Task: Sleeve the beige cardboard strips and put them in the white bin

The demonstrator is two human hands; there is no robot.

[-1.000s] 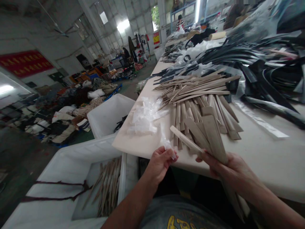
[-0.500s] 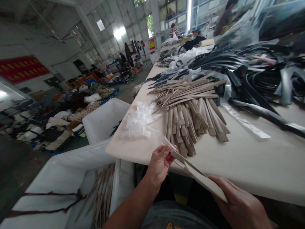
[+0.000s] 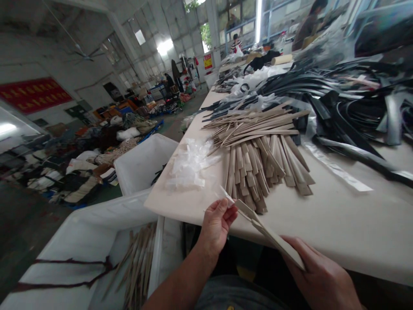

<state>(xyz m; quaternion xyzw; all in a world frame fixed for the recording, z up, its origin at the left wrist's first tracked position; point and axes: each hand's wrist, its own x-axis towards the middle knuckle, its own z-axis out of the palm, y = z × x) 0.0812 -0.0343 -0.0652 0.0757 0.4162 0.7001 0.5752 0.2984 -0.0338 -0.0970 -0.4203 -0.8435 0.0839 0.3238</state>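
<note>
1. Right hand (image 3: 318, 275) is down at the bottom edge, fingers wrapped under a couple of long tan strips (image 3: 274, 241) that slant up and left, just off the near edge of the table (image 3: 348, 228).
2. Left hand (image 3: 217, 224) is pinched shut on the far tip of those strips, where there's a little clear plastic sleeve (image 3: 226, 194) at the end. Can't tell if the sleeve is actually over the tip or just held against it.
3. Right behind the hands on the table: a fanned-out pile of tan strips (image 3: 261, 168), plus a second bunch lying crosswise behind it.
4. Left of that pile sits a heap of clear sleeves (image 3: 190, 163).
5. Farther back and to the right is a big tangle of black strips (image 3: 351, 103).
6. Beside the table on the left there's a white bin (image 3: 97, 241) with more tan strips in it, and another white bin (image 3: 142, 163) behind that.
7. Other people are way off in the back of the hall.
</note>
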